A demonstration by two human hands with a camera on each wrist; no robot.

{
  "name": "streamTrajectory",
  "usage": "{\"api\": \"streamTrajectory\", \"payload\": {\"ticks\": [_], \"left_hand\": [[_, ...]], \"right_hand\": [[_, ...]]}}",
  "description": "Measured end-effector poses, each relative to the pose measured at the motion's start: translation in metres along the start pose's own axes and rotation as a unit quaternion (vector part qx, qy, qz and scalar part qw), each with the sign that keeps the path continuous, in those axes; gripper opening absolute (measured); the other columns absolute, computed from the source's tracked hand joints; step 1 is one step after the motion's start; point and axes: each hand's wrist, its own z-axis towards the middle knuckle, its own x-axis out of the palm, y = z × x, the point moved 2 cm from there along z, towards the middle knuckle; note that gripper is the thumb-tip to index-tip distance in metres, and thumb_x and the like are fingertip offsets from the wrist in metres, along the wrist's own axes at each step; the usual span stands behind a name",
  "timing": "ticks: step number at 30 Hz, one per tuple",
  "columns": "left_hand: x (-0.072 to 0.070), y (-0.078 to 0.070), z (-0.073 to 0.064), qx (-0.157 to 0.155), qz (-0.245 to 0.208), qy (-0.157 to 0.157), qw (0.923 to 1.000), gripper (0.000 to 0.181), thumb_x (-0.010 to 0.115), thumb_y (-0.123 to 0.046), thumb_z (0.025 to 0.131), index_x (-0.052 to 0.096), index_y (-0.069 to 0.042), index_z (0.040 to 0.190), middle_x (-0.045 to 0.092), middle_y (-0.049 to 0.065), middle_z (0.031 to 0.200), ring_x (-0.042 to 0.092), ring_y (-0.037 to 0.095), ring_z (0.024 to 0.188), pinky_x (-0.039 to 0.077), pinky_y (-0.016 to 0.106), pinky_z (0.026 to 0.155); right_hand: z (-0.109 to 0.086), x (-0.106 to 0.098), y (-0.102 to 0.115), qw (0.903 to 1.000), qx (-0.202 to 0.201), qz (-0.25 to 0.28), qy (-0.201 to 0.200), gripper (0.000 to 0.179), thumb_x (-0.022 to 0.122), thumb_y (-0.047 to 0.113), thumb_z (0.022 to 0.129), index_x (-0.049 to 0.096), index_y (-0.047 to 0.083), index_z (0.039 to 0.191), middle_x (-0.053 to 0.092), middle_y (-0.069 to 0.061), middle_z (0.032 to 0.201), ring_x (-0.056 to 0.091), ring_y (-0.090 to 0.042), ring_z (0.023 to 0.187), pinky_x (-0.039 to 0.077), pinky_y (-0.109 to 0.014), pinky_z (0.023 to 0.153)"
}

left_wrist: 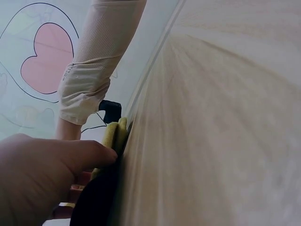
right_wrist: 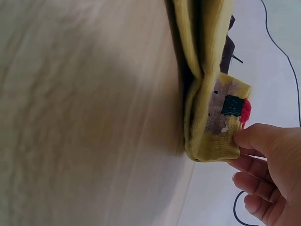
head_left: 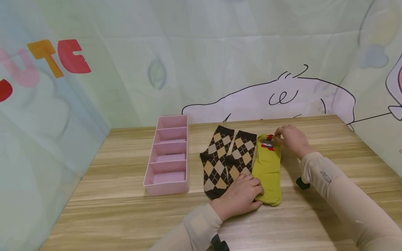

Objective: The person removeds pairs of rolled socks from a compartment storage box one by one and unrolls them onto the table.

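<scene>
A yellow sock (head_left: 268,174) with a red and grey pattern near its cuff lies lengthwise on the table. My right hand (head_left: 292,139) pinches the far cuff between thumb and fingers; in the right wrist view that cuff (right_wrist: 228,117) is raised off the wood. My left hand (head_left: 238,195) rests over the near end, its fingers at the yellow sock's left edge and its thumb low by the toe. Partly beneath the left hand lies a brown-and-tan argyle sock (head_left: 242,153), its toe hidden. A matching argyle sock (head_left: 216,164) lies flat to its left.
A pink tray (head_left: 187,157) with several compartments in a row stands left of the socks. The wooden table (head_left: 110,195) runs back to a printed cloth wall (head_left: 125,69). Dark wrist devices show on both forearms.
</scene>
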Motion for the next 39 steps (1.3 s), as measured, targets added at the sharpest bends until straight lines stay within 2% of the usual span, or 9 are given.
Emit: {"api": "streamTrajectory", "payload": {"ticks": [13,28,34,39], "left_hand": [[-0.001,0.000,0.001,0.001,-0.002,0.004,1.0000,0.023,0.065,-0.041,0.087,0.068,-0.025,0.103,0.063,-0.012,0.105,0.053,0.006,0.100,0.039,0.021,0.090],[-0.001,-0.002,0.001,0.001,0.002,0.012,0.9999,0.025,0.065,-0.042,0.087,0.066,-0.025,0.105,0.062,-0.012,0.107,0.053,0.006,0.102,0.038,0.021,0.091],[-0.002,-0.001,-0.001,-0.008,-0.005,0.022,0.9997,0.030,0.066,-0.041,0.086,0.063,-0.022,0.109,0.062,-0.010,0.108,0.054,0.007,0.105,0.039,0.022,0.096],[-0.004,0.001,-0.004,-0.018,-0.003,0.009,0.9998,0.031,0.067,-0.042,0.086,0.062,-0.021,0.108,0.059,-0.008,0.104,0.053,0.008,0.105,0.039,0.023,0.098]], "right_hand": [[0.006,0.005,-0.004,0.9998,0.016,-0.010,0.002,0.015,0.063,0.011,0.089,0.068,-0.001,0.097,0.066,-0.019,0.095,0.057,-0.035,0.093,0.050,-0.047,0.077],[0.014,0.013,-0.013,0.9962,0.073,0.013,0.046,0.023,0.061,0.015,0.092,0.064,-0.004,0.104,0.062,-0.023,0.102,0.057,-0.036,0.097,0.050,-0.048,0.080],[0.016,0.015,-0.014,0.9959,0.075,0.018,0.048,0.024,0.061,0.017,0.092,0.064,-0.004,0.103,0.064,-0.023,0.102,0.059,-0.035,0.094,0.051,-0.047,0.078],[0.018,0.015,-0.014,0.9961,0.066,0.015,0.057,0.022,0.059,0.016,0.093,0.064,-0.004,0.101,0.067,-0.021,0.096,0.062,-0.031,0.084,0.052,-0.044,0.073]]}}
